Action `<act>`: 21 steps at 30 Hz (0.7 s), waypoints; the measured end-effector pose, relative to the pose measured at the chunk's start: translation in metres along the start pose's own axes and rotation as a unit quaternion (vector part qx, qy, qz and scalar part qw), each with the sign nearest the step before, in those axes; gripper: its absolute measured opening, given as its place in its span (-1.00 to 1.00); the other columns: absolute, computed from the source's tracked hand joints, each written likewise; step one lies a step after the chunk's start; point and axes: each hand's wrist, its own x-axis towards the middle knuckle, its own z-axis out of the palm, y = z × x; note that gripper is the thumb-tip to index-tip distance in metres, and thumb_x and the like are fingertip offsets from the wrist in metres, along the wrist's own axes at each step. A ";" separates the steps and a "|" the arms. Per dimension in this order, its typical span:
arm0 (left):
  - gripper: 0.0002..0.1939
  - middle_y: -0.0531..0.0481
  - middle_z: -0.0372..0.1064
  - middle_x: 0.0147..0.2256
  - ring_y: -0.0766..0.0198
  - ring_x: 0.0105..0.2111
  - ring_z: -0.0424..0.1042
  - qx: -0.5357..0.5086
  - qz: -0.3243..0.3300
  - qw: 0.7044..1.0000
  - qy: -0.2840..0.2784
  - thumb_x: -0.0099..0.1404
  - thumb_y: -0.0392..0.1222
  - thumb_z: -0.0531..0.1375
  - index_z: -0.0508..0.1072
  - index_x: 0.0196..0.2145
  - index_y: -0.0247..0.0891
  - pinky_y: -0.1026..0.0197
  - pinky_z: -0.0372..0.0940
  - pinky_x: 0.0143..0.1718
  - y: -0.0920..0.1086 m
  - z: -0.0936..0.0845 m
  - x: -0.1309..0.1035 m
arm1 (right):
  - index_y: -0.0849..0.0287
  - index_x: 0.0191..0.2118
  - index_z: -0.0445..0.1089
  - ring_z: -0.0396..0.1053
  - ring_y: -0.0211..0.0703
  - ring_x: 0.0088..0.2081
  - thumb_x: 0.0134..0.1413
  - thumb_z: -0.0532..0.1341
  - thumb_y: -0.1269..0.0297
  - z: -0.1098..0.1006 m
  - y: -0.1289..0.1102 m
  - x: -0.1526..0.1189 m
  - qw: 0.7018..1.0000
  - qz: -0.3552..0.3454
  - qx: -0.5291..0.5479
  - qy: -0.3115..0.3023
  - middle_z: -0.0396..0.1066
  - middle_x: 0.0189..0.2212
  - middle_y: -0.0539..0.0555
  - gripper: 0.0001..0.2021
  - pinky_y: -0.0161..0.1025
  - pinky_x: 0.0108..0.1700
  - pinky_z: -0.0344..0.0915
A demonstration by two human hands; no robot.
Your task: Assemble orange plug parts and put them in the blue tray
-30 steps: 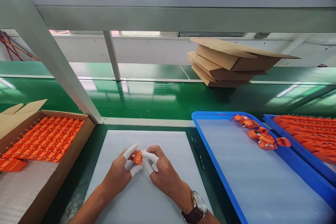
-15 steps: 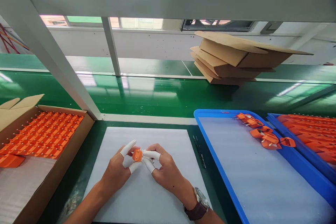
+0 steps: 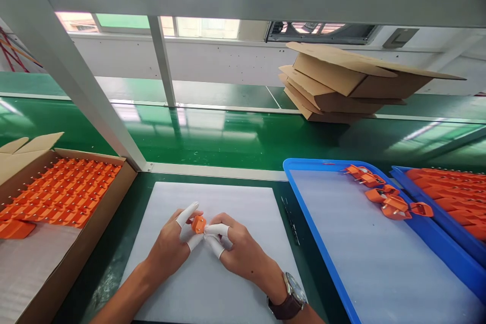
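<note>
A small orange power plug (image 3: 198, 224) is held above the white mat (image 3: 212, 283) between the thumb and fingers of my left hand (image 3: 172, 240), its face with small metal spots turned towards me. White finger cots cover several fingertips on both hands. My right hand (image 3: 241, 245), with a watch on the wrist, is pinched closed at the plug's lower right edge. Its thumb and index tips touch or nearly touch the plug; anything between them is too small to make out.
On the left, a cardboard box (image 3: 102, 223) holds rows of orange plugs. A blue tray (image 3: 322, 248) on the right carries several loose orange plug parts (image 3: 395, 206); another blue tray (image 3: 471, 248) lies beyond. Dark thin tools (image 3: 290, 220) lie beside the mat. Folded cartons (image 3: 341, 81) are stacked behind.
My right fingertips have shifted slightly left and down against the plug's edge. My left hand keeps its hold on the plug. The camera view has tilted a little.
</note>
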 end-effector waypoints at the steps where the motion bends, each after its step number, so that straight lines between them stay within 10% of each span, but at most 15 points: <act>1: -0.34 0.02 0.51 -0.01 0.20 -0.11 0.54 -0.002 -0.003 1.000 -0.005 0.35 -0.26 0.22 0.14 0.32 0.07 0.06 0.50 -0.03 0.000 0.000 -0.001 | 0.09 -0.07 0.42 0.37 -0.16 -0.29 0.11 0.11 0.59 0.000 0.002 -0.001 1.000 -0.003 -0.028 0.000 0.38 -0.17 0.10 -0.66 -0.23 -0.32 0.39; 14: -0.44 -0.09 0.40 0.16 0.09 0.16 0.42 0.004 0.005 0.997 -0.079 0.41 -0.27 0.12 0.17 0.31 -0.04 -0.05 0.38 0.19 0.003 -0.007 0.001 | 0.13 -0.08 0.39 0.37 -0.13 -0.27 0.11 0.09 0.61 0.001 0.014 -0.002 0.990 0.008 -0.130 0.048 0.37 -0.16 0.13 -0.67 -0.20 -0.26 0.45; 21: -0.51 -0.11 0.45 -0.02 0.13 -0.09 0.48 0.010 0.069 0.996 0.048 0.41 -0.23 0.19 0.26 0.25 -0.05 -0.02 0.47 -0.07 0.004 -0.010 0.004 | 0.15 -0.13 0.43 0.36 -0.18 -0.31 0.19 0.13 0.54 0.002 0.015 -0.004 0.989 0.008 -0.139 0.057 0.38 -0.19 0.10 -0.78 -0.24 -0.27 0.41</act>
